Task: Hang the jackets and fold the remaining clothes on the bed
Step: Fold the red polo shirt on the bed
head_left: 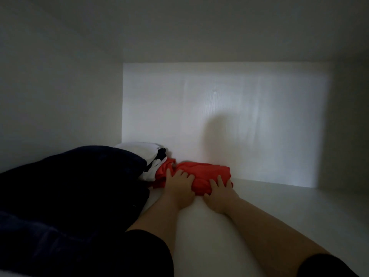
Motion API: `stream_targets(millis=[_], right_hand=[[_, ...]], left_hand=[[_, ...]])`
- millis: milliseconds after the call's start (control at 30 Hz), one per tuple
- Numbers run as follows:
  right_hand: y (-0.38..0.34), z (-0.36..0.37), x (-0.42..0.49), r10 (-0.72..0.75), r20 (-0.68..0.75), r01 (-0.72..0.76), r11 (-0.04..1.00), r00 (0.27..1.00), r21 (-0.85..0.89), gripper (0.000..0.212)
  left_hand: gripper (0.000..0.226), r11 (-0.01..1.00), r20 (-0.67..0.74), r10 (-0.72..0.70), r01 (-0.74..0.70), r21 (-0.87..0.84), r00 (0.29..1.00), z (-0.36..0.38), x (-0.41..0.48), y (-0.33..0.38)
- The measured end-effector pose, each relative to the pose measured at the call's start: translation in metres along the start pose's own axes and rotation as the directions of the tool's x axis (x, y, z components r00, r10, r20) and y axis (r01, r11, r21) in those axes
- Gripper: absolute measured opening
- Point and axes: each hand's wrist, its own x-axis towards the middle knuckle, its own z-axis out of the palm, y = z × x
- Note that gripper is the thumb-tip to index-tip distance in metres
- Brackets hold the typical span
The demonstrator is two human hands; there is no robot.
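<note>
You are holding the red garment by its near edge, your left hand and right hand both curling their fingers over it. They seem to be gripping it, though the dim light is blurring the thumbs. It is lying on the shelf under and just beyond your fingers. The white and black folded clothes are sitting left of them, so you are probably lining it up beside that stack.
</note>
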Motion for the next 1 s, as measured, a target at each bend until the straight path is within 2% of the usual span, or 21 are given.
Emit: stream_targets(millis=[67, 200, 300, 367, 467, 633, 833, 1000], right_hand=[[0.000, -0.005, -0.005, -0.013, 0.020, 0.014, 0.998, 1.000, -0.061, 0.069], [0.006, -0.018, -0.034, -0.053, 0.122, 0.067, 0.991, 0.991, -0.112, 0.065], [0.009, -0.029, -0.081, -0.081, 0.161, 0.101, 0.988, 0.984, -0.120, 0.065], [0.009, -0.036, -0.118, -0.080, 0.116, 0.097, 0.984, 0.990, -0.152, 0.065], [0.005, -0.053, -0.174, -0.100, 0.007, 0.098, 0.966, 0.995, -0.239, 0.065], [-0.012, -0.079, -0.279, -0.105, -0.157, 0.049, 0.943, 0.982, -0.328, 0.064], [-0.041, -0.089, -0.434, -0.033, -0.302, -0.096, 0.910, 0.953, -0.404, 0.063], [-0.057, -0.093, -0.572, 0.057, -0.385, -0.228, 0.880, 0.921, -0.416, 0.063]], left_hand=[[0.058, 0.998, 0.049, 0.060, -0.060, -0.005, 0.997, -0.005, -0.008, 0.000], [0.056, 0.998, 0.274, 0.025, -0.011, -0.055, 0.961, -0.023, -0.039, 0.008], [0.055, 0.997, 0.336, 0.044, -0.018, -0.079, 0.941, -0.044, -0.074, 0.022], [0.061, 0.999, 0.296, 0.022, -0.013, -0.033, 0.955, -0.060, -0.100, 0.031], [0.064, 0.992, 0.194, 0.064, -0.084, 0.096, 0.979, -0.092, -0.142, 0.042], [0.065, 0.976, 0.064, 0.137, -0.145, 0.161, 0.989, -0.154, -0.223, 0.071], [0.066, 0.961, -0.171, 0.265, -0.245, 0.130, 0.949, -0.211, -0.355, 0.103], [0.068, 0.955, -0.275, 0.293, -0.294, 0.040, 0.916, -0.254, -0.459, 0.139]])
